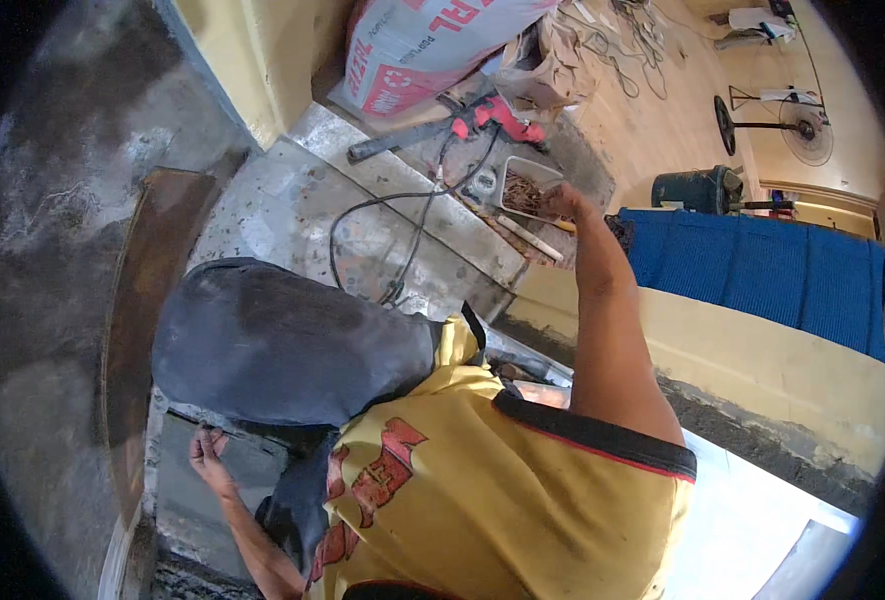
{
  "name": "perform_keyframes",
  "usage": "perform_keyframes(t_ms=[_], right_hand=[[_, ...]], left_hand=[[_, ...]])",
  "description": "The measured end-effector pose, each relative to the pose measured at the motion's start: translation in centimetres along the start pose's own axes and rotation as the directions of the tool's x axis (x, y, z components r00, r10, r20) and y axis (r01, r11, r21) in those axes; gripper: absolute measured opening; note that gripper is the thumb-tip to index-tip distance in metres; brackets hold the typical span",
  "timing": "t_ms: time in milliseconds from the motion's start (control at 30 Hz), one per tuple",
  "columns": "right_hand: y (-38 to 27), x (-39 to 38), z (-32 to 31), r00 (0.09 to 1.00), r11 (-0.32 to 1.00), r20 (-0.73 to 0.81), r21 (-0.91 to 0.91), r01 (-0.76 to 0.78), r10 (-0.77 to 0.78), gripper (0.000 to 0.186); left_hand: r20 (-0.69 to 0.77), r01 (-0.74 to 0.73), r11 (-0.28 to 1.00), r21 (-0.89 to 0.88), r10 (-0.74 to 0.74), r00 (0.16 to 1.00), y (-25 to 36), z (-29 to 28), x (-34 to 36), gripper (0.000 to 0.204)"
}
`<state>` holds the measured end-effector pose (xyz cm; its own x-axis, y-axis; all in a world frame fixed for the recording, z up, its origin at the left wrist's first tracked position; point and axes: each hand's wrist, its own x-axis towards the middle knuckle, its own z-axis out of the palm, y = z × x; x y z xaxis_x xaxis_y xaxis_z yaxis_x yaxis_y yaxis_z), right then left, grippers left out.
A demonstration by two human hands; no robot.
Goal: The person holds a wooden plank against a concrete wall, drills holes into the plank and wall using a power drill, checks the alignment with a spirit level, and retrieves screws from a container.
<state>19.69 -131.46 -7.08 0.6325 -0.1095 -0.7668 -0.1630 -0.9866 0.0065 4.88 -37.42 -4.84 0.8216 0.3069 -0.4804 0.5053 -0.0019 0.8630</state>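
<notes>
My right hand [563, 203] is stretched out to the far right, at the edge of a white plastic tub [510, 208]. Thin brown pieces [525, 189] fill the tub; they look like nails or small sticks. The right fingers are bunched over them, and what they hold is hidden. Low on the left, my left hand [208, 460] is by the edge of a grey, smooth slab [191, 490]. Its fingers are pinched together, on something too small to make out. My bent knee [273, 340] lies between the two hands.
A red power tool [498, 118] with a black cable [363, 205] lies beyond the knee. A cement sack [433, 50] and a paper bag [543, 70] stand behind it. At right are blue corrugated sheeting [753, 270] and a fan [806, 130]. A brown board [143, 330] runs along the left.
</notes>
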Motion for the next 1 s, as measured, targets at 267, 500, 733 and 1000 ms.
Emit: perform_keyframes(t_ms=[267,500,733,1000], right_hand=[[-3.1,-3.3,-4.8,0.943,0.245,0.311,0.911,-0.332,0.122,0.008],[-11.1,-6.0,-9.7,0.983,0.151,0.177,0.972,-0.182,0.049,0.039],[-22.9,0.6,-9.7,0.989,-0.180,-0.019,0.984,-0.008,-0.147,0.027],[-30.3,17.5,-7.3,0.955,-0.332,0.013,0.939,0.090,0.296,0.015]], left_hand=[[-0.002,0.025,1.000,-0.016,-0.025,1.000,1.3,0.7,0.4,0.036],[0.008,-0.023,0.999,0.023,0.023,1.000,1.6,-0.1,0.7,0.040],[0.004,-0.055,0.998,0.017,0.055,0.998,2.2,-0.2,1.2,0.035],[-0.060,-0.114,0.993,-0.009,0.114,0.992,3.3,-1.8,-0.1,0.036]])
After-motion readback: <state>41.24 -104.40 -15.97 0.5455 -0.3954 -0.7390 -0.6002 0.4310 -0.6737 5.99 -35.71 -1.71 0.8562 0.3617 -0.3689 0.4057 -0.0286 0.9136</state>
